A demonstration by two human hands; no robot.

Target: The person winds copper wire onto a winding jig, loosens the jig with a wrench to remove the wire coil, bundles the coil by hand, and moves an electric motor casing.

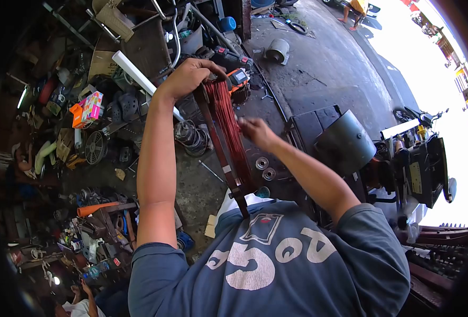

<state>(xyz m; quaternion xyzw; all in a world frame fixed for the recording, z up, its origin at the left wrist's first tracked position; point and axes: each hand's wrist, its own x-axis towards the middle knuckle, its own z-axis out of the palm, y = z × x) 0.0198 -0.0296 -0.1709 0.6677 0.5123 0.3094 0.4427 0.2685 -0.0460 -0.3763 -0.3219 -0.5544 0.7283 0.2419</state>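
Note:
My left hand (193, 76) is closed over the far end of a long dark metal frame (218, 138), its fingers curled round the top. Bundled reddish copper wire (227, 119) runs lengthwise along the frame, whose near end reaches my shirt. To the right of the bundle, around its middle, is my right hand (258, 132), slightly blurred. Its fingers are curled together beside the wire, and what is between them is too small to make out.
An orange-and-black tool (238, 78) lies just beyond the frame. A metal drum (278, 51) stands on the floor ahead. At right is a large curved dark panel (345, 142); cluttered parts and a fan (95, 147) are at left. Other people are at far left, bottom left and top right.

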